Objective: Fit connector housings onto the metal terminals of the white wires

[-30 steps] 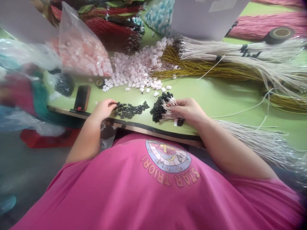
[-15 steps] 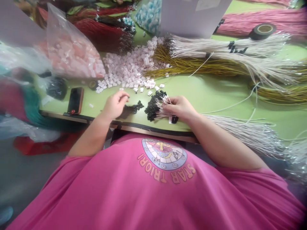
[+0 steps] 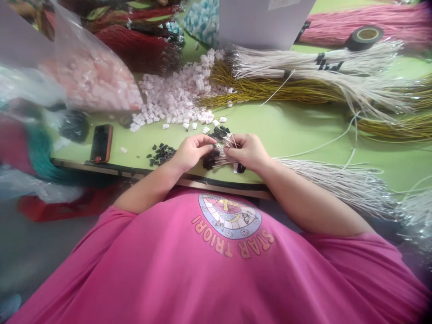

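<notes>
My left hand (image 3: 193,150) has come across from the small heap of loose black housings (image 3: 161,154), which lies near the front edge of the worktop (image 3: 297,130), and now meets my right hand (image 3: 249,150) at the middle of that edge. A second ago it was picking among those housings; now its fingertips are drawn together against the black-tipped ends of the wire bundle (image 3: 221,155). I cannot tell whether a housing sits between them, as the fingers cover the spot.

My right hand is clamped on the wire bundle, just as before, with the white strands trailing off to the right along the front edge. So both hands now work on the same thing, and the loose heap lies untouched just to the left of them.

Farther back toward the middle of the worktop a spill of pale pink connectors (image 3: 175,96) spreads out, with yellow wires (image 3: 270,90) and more white wires (image 3: 303,63) behind to the right. A phone (image 3: 101,143) lies at the front left corner.
</notes>
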### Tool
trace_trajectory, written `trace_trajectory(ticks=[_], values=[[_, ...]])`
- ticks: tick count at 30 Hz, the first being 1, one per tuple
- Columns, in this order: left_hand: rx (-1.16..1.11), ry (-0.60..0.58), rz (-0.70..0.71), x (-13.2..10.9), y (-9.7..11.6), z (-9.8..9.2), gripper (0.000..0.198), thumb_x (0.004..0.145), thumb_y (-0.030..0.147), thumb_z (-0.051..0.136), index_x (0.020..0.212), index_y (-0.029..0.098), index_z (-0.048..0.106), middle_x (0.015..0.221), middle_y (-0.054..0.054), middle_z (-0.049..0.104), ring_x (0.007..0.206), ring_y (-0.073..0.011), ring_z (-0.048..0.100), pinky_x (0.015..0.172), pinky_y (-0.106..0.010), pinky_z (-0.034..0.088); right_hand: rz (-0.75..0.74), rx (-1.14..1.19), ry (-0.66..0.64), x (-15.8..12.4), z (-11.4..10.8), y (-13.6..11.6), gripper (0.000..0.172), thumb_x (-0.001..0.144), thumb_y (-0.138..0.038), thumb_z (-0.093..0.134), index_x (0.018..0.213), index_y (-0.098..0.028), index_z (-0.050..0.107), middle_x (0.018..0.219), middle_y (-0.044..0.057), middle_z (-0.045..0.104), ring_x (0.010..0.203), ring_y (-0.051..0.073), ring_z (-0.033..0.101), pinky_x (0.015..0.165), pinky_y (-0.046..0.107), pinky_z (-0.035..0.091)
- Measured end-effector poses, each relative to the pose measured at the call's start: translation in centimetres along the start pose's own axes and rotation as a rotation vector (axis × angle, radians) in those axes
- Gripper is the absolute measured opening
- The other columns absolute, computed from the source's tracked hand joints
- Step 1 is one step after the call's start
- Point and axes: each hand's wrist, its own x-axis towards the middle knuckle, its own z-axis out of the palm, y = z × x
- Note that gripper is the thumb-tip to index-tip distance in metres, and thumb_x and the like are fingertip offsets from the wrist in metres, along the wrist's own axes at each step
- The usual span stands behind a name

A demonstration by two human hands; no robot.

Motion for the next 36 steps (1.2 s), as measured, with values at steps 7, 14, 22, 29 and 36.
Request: trace_trajectory(ticks=[7,14,22,29,36], values=[[0.006,0.006,-0.012,-0.1,0.3,0.1,0.016,0.077,0.02,0.064,0.091,0.014,0.066,0.086,-0.004,0.071,0.08,-0.0141,0.066,0.081,-0.032,0.053,0.001,-0.031,0.021,0.0,0.1,0.0,0.007,0.064,-0.022,0.056,0.061,-0.016,0.055,0.048,-0.003,0.051,0.042,0.009,0.048,0.042,0.02,0.034],[-0.025,0.027,-0.044,-0.2,0.6,0.3,0.012,0.077,0.015,0.063,0.089,0.013,0.065,0.083,-0.005,0.071,0.08,-0.0146,0.068,0.08,-0.032,0.053,-0.013,-0.061,0.026,-0.1,0.1,0.0,0.006,0.064,-0.021,0.055,0.06,-0.016,0.053,0.047,-0.003,0.05,0.043,0.009,0.047,0.043,0.02,0.034],[0.015,0.006,-0.04,-0.4,0.5,0.3,0.013,0.076,0.017,0.065,0.089,0.014,0.066,0.084,-0.005,0.072,0.081,-0.0149,0.068,0.082,-0.034,0.053,-0.006,-0.063,0.018,0.0,0.2,0.2,0.008,0.065,-0.023,0.054,0.06,-0.017,0.052,0.045,-0.004,0.05,0.039,0.009,0.048,0.04,0.02,0.032],[0.184,0.045,0.009,-0.2,0.4,1.1,0.017,0.071,0.024,0.071,0.085,0.015,0.071,0.084,-0.005,0.073,0.078,-0.016,0.067,0.08,-0.033,0.053,0.004,-0.048,-0.021,-0.2,0.5,0.1,0.014,0.068,-0.028,0.057,0.061,-0.017,0.051,0.045,-0.004,0.05,0.035,0.01,0.049,0.038,0.02,0.031],[0.405,0.06,0.144,-0.9,0.7,0.6,0.014,0.076,0.023,0.066,0.088,0.018,0.071,0.09,-0.005,0.07,0.077,-0.0145,0.064,0.074,-0.03,0.052,-0.097,-0.014,0.015,0.4,-0.2,0.7,0.018,0.067,-0.032,0.065,0.068,-0.014,0.063,0.064,0.001,0.061,0.054,0.011,0.055,0.05,0.022,0.04]])
